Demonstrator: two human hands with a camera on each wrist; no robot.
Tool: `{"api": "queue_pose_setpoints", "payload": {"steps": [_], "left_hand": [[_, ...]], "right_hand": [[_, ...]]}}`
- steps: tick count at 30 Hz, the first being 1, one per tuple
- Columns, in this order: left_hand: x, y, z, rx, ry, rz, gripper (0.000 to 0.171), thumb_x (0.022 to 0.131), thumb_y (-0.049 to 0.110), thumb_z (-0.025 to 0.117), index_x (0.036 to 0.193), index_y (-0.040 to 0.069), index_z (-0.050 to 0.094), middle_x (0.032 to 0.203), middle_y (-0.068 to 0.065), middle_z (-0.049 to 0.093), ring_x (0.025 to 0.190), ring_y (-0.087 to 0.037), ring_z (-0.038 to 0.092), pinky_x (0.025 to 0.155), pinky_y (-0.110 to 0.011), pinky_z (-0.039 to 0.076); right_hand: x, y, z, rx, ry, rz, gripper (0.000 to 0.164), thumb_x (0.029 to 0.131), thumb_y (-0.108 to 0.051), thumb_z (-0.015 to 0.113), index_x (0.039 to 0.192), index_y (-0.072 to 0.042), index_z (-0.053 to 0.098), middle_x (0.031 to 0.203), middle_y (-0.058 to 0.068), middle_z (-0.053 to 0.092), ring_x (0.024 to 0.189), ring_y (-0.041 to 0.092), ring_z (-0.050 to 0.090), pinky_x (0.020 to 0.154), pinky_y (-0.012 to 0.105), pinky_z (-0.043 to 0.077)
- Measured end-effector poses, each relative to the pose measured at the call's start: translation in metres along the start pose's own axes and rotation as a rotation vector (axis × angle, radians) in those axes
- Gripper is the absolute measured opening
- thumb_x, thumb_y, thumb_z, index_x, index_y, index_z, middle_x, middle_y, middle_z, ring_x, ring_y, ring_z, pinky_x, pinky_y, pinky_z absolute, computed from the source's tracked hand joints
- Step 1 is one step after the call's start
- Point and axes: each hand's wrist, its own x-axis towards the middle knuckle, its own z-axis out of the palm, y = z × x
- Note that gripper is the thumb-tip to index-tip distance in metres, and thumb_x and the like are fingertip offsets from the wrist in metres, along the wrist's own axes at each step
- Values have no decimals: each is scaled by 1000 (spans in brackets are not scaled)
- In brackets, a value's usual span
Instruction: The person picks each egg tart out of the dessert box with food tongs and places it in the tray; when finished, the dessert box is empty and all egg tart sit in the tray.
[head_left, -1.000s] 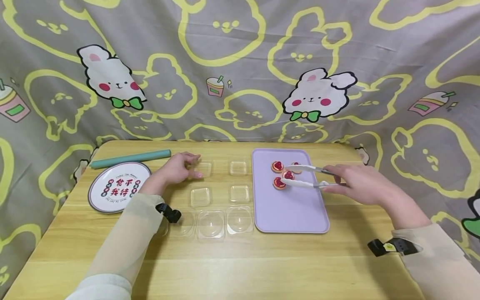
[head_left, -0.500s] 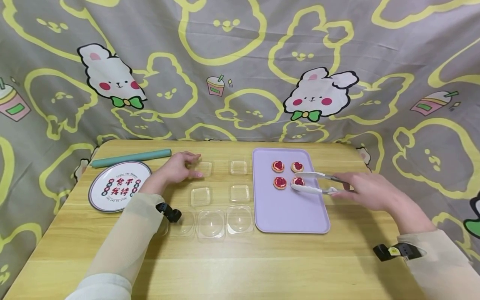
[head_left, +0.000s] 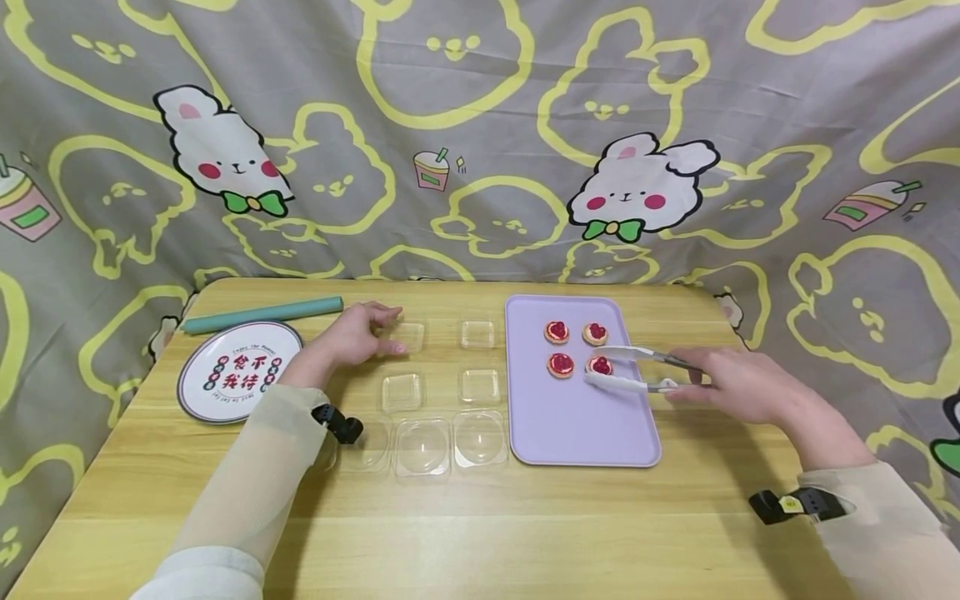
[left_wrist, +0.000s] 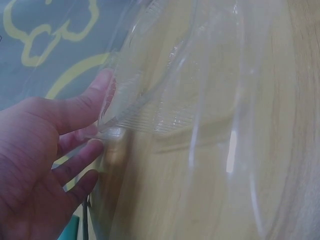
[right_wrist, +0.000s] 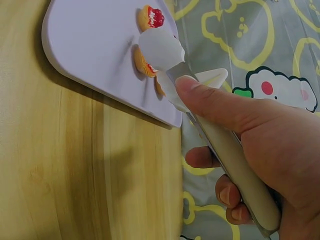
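Observation:
My right hand (head_left: 738,383) grips a pair of metal tongs with white tips (head_left: 618,383). Those tips stand on either side of a small tart with red topping (head_left: 600,365) on the lilac tray (head_left: 585,433); whether they touch it I cannot tell. Three similar tarts, such as the back-left tart (head_left: 556,332), sit beside it in a two-by-two block. Over at the back left, my left hand (head_left: 356,333) holds the edge of a clear plastic box (head_left: 411,336) between thumb and fingers. The left wrist view shows the thumb (left_wrist: 97,97) against the box's ribbed wall.
Several more clear boxes stand left of the tray, including a back-right box (head_left: 477,334). Round-domed clear lids (head_left: 422,447) lie in front of them. A white plate with lettering (head_left: 232,375) and a green roll (head_left: 262,315) lie at the left. A patterned curtain (head_left: 480,125) hangs behind.
The tongs have moved right and slightly toward me, shifting one tart from the middle of the group to its front-right spot. The left hand has stayed in place.

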Motion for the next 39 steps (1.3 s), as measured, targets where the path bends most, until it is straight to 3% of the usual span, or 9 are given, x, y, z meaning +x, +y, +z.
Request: {"api": "queue_pose_setpoints", "payload": {"steps": [8,18,21,25,33,39], "left_hand": [[-1,1,-1,9,-4,-8,77,90,21,88,156,5,52,157,-22,49,144,-42,44,122,-54,32],[0,0,-1,6,-6,-5,77,90,22,89,155,4,52,156,-23,49,145,-42,43,123,-54,30],[0,-1,-1,1,-5,-5,78,90,22,89,155,4,52,156,-23,49,146,-42,41,123,-54,30],[-1,-1,-1,-8,-4,-9,78,89,22,89,155,4,52,157,-23,49,148,-42,39,123,-54,29],[0,0,-1,-8,-5,-5,78,89,21,89,155,4,52,157,-24,48,148,-42,39,123,-55,28],[0,-1,-1,-12,-4,-9,78,89,22,89,155,4,52,157,-24,48,148,-42,38,123,-55,28]], "right_hand": [[-5,2,-2,31,25,21,62,94,-62,73,135,-17,67,89,-12,57,61,9,45,54,31,37],[-15,4,-11,46,152,69,61,95,-54,77,140,-15,62,97,-7,59,62,12,44,52,31,36],[-16,7,-10,72,192,94,55,97,-50,76,136,-15,60,91,-4,58,62,14,45,52,32,36],[-18,16,0,111,258,97,49,97,-44,78,131,-15,59,85,-2,56,58,13,41,50,32,34],[-24,33,31,219,391,171,47,98,-40,78,130,-10,59,94,4,63,57,11,41,49,32,32],[-26,50,55,226,406,247,42,100,-44,74,117,-9,58,82,5,57,62,19,47,55,35,34]]}}
